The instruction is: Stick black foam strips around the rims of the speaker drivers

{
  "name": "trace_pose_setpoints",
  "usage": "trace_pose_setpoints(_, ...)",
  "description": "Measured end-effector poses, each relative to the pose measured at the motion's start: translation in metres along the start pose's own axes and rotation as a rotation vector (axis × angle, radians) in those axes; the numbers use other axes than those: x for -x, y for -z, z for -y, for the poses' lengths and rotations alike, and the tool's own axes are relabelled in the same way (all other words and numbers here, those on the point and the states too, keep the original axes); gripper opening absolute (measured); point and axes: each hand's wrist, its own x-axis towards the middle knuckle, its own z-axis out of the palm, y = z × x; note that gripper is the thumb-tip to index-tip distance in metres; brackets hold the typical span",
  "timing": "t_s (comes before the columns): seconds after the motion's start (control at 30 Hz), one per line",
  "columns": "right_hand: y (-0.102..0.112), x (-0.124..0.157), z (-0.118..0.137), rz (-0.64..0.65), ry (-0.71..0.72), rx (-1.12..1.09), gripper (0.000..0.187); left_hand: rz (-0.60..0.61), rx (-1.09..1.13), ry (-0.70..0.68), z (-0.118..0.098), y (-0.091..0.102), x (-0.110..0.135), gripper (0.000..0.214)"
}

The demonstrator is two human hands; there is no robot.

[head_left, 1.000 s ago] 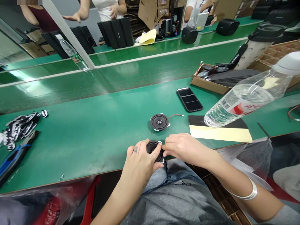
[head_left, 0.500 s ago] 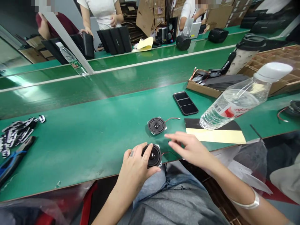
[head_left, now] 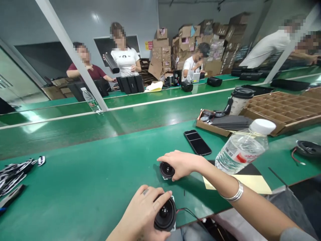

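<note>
Near the table's front edge, my left hand point(head_left: 143, 211) grips a round black speaker point(head_left: 167, 217), fingers over its upper rim and thumb below. Red and black wires point(head_left: 188, 210) run from this speaker to the right, ending in a small white plug. Just beyond it, my right hand point(head_left: 184, 163) is around a second round speaker point(head_left: 165, 171), fingers across its far rim and thumb at its near side. The hand hides the right part of that speaker and its wire. A small dark strip point(head_left: 184, 193) lies between the hands' work area and the paper.
Right of my hands, a water bottle point(head_left: 242, 147) stands on black-and-yellow paper point(head_left: 258, 184). A phone point(head_left: 197, 142) lies behind my right hand. Farther right are a divided cardboard tray point(head_left: 278, 129) and another speaker point(head_left: 309, 148). Pliers point(head_left: 12, 197) lie left. Co-workers point(head_left: 125, 62) are across.
My right hand has moved forward and left onto the far speaker. My left hand stays on the near speaker. The camera view has tilted up, showing more of the room.
</note>
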Motion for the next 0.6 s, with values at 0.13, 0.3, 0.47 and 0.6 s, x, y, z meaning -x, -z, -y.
trace_pose_setpoints(0.13,0.032,-0.032,-0.031,-0.241,-0.149,-0.126,0.079,-0.065,0.071,0.144,0.062,0.03,-0.023,0.055)
trace_pose_setpoints(0.3,0.051,-0.094,-0.09,-0.527,-0.441,-0.146,0.072,-0.607,0.024,0.749,0.176,0.034,-0.091,0.049)
trace_pose_setpoints(0.47,0.05,-0.154,-0.13,-0.674,-0.643,-0.145,0.044,-0.704,-0.071,0.902,0.248,0.004,-0.16,0.056)
trace_pose_setpoints(0.6,0.042,-0.181,-0.147,-0.679,-0.708,-0.061,0.053,-0.606,-0.005,0.951,0.271,-0.023,-0.191,0.045)
